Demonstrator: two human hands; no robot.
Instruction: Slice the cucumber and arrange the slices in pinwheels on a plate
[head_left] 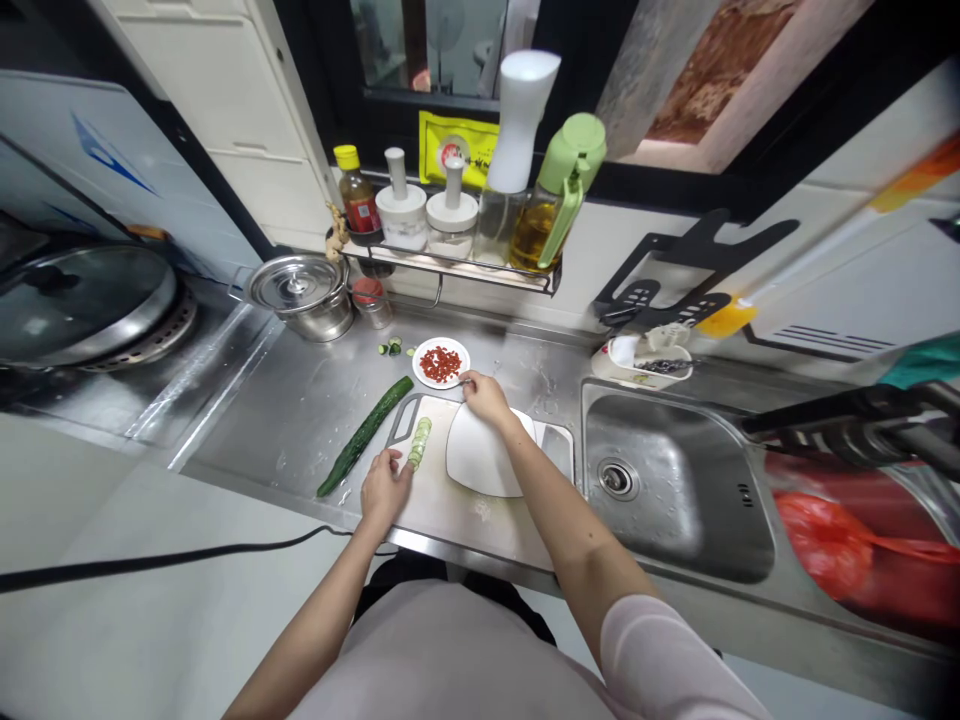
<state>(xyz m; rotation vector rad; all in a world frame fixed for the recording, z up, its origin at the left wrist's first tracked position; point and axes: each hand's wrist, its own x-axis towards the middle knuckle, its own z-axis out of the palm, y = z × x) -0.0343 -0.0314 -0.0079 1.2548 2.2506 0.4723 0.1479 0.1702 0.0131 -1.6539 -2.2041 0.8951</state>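
A light cutting board (427, 505) with a grey handle lies on the steel counter. On it a row of overlapping cucumber slices (421, 436) runs up from my left hand (386, 490), whose fingers are apart and whose tips reach the near end of the row. My right hand (486, 398) crosses over a white plate (480, 455) on the board. Its fingers pinch at the near right rim of a small white dish (417, 372) of chopped red pieces (440, 364). A long whole cucumber (366, 435) lies left of the board.
Cucumber scraps (391, 347) lie behind the board. A lidded steel pot (300, 290) stands at back left, near a covered pan (82, 300). A wall rack (465, 268) holds bottles and jars. To the right are the sink (675, 480) and a red bag (832, 545).
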